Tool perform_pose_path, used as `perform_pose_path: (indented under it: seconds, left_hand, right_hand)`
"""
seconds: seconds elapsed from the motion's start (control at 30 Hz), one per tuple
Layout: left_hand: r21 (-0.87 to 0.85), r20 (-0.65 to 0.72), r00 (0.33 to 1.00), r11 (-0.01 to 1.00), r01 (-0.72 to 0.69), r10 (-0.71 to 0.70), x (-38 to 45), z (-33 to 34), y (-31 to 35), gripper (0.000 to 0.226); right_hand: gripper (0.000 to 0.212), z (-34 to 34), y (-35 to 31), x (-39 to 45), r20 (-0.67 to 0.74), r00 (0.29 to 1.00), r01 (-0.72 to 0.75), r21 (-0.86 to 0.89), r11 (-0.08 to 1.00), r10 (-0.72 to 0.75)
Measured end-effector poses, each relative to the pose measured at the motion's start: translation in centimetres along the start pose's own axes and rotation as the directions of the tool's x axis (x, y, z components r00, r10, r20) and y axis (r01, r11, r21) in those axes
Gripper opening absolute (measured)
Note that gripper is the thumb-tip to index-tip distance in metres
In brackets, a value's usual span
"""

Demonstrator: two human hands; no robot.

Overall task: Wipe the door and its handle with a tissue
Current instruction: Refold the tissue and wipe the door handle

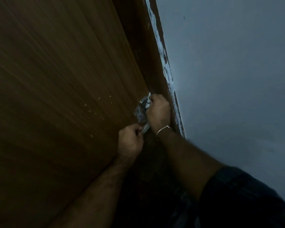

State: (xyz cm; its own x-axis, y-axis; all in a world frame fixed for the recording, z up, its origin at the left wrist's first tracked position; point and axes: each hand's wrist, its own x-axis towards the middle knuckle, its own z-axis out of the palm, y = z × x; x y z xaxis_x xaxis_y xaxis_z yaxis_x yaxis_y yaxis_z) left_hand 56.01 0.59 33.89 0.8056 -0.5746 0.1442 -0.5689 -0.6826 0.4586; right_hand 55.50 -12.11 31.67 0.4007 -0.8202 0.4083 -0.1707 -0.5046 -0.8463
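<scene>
A brown wooden door (56, 79) fills the left of the dim head view. Its shiny metal handle (142, 102) sits near the door's right edge. My right hand (158, 111) grips a crumpled white tissue (139, 112) against the upper part of the handle; most of the tissue is hidden in the fist. My left hand (130, 140) is just below, its curled fingers pinching the lower end of the handle (146, 129). A thin bracelet (163, 129) circles my right wrist.
A dark door frame (155, 55) with white paint smears runs along the door's right edge. A pale blue-grey wall (229, 71) fills the right side. Small pale specks (97, 104) dot the door left of the handle.
</scene>
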Motion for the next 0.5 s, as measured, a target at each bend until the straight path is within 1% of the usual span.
perform_pose_path:
  seconds: [0.07,0.13,0.2,0.27,0.3,0.33,0.37,0.4,0.43,0.47,0.5]
  left_hand:
    - [-0.007,-0.001,1.0,1.0,-0.014,0.014,0.2,0.0,-0.1,0.02]
    - [-0.019,0.009,1.0,1.0,-0.001,0.001,0.4,0.0,-0.3,0.019]
    - [-0.042,0.019,1.0,0.999,-0.003,0.004,0.4,0.1,-0.5,0.017]
    - [-0.079,0.013,1.0,0.997,0.006,-0.005,0.4,0.2,-0.7,0.016]
    - [-0.091,0.02,0.999,0.995,0.029,-0.027,0.3,0.1,-0.7,0.016]
    - [-0.092,0.034,0.998,0.994,0.061,-0.058,0.2,0.1,-0.7,0.016]
    - [-0.091,0.05,0.995,0.992,0.089,-0.085,0.1,0.1,-0.6,0.016]
    - [-0.092,0.058,0.994,0.99,0.103,-0.097,0.0,0.2,-0.6,0.017]
    - [-0.099,0.05,0.994,0.99,0.097,-0.093,0.0,0.3,-0.6,0.018]
    - [-0.11,0.031,0.996,0.991,0.082,-0.079,0.0,0.3,-0.5,0.019]
    - [-0.115,0.017,0.997,0.991,0.071,-0.069,0.0,0.2,-0.4,0.019]
  right_hand:
    - [0.027,0.7,-0.3,-0.3,-0.047,0.991,-0.121,0.072,0.99,0.125]
    - [0.028,1.3,-1.1,-0.5,-0.094,0.966,-0.223,0.159,0.962,0.239]
    - [0.028,1.8,-1.9,-0.9,-0.128,0.94,-0.28,0.246,0.928,0.317]
    - [0.027,1.7,-2.5,-1.7,-0.132,0.933,-0.286,0.295,0.912,0.335]
    - [0.025,1.3,-2.4,-2.1,-0.08,0.947,-0.276,0.299,0.913,0.312]
    - [0.022,0.7,-2.1,-2.5,0.024,0.961,-0.269,0.299,0.916,0.274]
    - [0.021,-0.1,-1.7,-2.6,0.161,0.958,-0.277,0.299,0.913,0.238]
    - [0.02,-1.0,-1.1,-2.6,0.282,0.933,-0.306,0.297,0.904,0.223]
    - [0.02,-1.8,-0.6,-2.4,0.331,0.915,-0.337,0.309,0.889,0.232]
    - [0.019,-2.5,-0.2,-2.1,0.295,0.917,-0.361,0.335,0.87,0.266]
    - [0.019,-2.9,0.2,-1.8,0.207,0.926,-0.373,0.368,0.851,0.317]
